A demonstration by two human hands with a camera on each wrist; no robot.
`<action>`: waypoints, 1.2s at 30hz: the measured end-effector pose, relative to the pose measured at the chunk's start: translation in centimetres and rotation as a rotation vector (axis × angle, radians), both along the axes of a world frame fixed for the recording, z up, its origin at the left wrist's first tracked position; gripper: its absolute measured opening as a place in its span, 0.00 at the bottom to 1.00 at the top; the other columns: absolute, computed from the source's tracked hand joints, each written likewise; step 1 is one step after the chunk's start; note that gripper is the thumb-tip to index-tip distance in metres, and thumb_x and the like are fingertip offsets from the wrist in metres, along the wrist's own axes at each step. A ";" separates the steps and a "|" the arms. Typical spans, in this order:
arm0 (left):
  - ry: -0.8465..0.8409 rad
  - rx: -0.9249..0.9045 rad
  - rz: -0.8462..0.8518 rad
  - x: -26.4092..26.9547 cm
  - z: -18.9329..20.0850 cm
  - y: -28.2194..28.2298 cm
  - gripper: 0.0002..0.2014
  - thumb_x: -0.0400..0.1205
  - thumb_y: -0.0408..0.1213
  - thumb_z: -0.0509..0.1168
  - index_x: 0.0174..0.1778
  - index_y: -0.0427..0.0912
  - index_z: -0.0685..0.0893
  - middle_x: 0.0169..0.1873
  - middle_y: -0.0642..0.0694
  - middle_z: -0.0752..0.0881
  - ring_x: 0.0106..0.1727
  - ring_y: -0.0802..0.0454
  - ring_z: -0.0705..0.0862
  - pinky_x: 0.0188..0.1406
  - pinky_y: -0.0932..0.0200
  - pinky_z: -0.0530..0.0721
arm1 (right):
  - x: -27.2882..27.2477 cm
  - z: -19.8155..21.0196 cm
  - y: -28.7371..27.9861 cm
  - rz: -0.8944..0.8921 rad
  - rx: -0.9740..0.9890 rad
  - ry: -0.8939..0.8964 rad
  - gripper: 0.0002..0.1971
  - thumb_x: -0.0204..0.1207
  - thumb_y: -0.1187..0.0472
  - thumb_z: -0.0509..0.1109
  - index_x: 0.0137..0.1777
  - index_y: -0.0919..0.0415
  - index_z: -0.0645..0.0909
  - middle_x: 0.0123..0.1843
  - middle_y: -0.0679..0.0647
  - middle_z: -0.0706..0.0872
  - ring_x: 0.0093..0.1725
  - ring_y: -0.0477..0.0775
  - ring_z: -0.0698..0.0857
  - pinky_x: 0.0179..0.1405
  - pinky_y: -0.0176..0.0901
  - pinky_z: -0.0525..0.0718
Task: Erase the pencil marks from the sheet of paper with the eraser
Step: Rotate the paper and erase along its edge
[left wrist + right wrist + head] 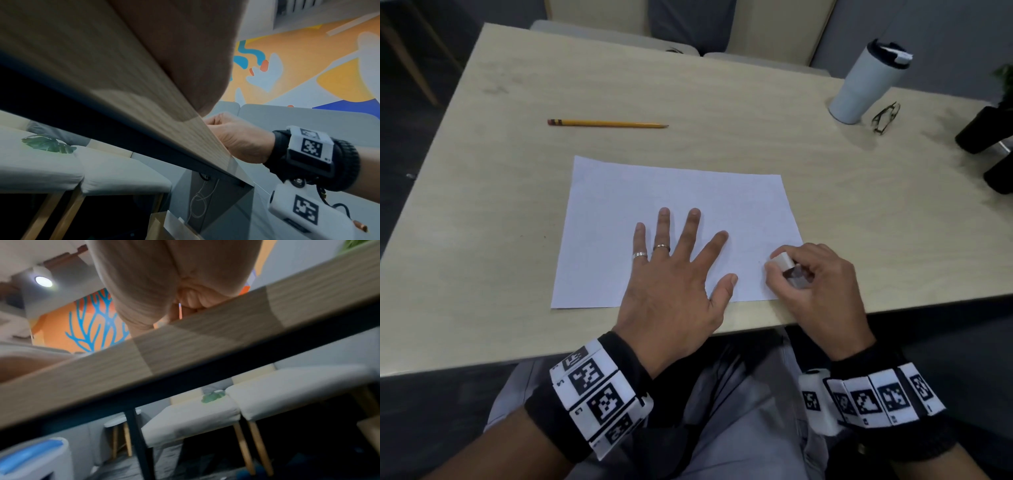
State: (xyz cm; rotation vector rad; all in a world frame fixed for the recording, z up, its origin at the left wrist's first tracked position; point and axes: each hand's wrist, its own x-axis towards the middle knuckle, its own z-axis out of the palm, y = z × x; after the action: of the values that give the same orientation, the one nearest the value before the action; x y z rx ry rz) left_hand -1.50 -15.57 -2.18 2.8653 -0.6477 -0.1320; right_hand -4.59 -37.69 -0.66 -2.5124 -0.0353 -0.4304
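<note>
Black fabric wristbands on both wrists carry white blocks printed with black square markers — two silver rings on the left hand's fingers, grey trousers.

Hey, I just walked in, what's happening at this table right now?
A person sits at a table with a sheet of paper in front of them. Their left hand lies flat on the sheet with fingers spread, holding it down. Their right hand pinches a white eraser at the sheet's near right corner. Any pencil marks are too faint to make out. A pencil lies beyond the paper, untouched.
</note>
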 end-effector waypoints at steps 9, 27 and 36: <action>0.005 -0.009 -0.006 -0.1 0.2 0.0 0.34 0.90 0.68 0.33 0.93 0.63 0.44 0.93 0.47 0.36 0.92 0.34 0.32 0.88 0.27 0.34 | 0.3 0.2 -1.1 -0.054 0.139 0.039 0.06 0.79 0.62 0.82 0.43 0.51 0.91 0.34 0.41 0.85 0.36 0.48 0.80 0.40 0.43 0.80; 0.052 -0.055 -0.252 -3.8 1.4 -7.9 0.39 0.93 0.62 0.42 0.94 0.41 0.42 0.93 0.43 0.39 0.92 0.36 0.34 0.90 0.33 0.38 | 0.6 -0.9 -4.3 -0.024 0.056 0.102 0.17 0.93 0.41 0.53 0.68 0.49 0.76 0.73 0.48 0.88 0.69 0.53 0.86 0.65 0.55 0.83; 0.024 0.073 -0.122 -3.3 0.9 -3.8 0.44 0.87 0.73 0.33 0.94 0.50 0.41 0.93 0.48 0.38 0.93 0.38 0.33 0.89 0.33 0.33 | 0.4 -1.5 -3.7 -0.004 0.008 0.059 0.18 0.92 0.47 0.54 0.66 0.58 0.78 0.73 0.51 0.86 0.62 0.43 0.74 0.57 0.36 0.68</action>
State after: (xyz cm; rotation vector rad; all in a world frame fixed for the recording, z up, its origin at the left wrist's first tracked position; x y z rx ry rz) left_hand -4.84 -19.41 -1.26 2.8880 -0.8301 -0.2125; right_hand -4.16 -41.35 -2.19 -2.5163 -0.0061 -0.3571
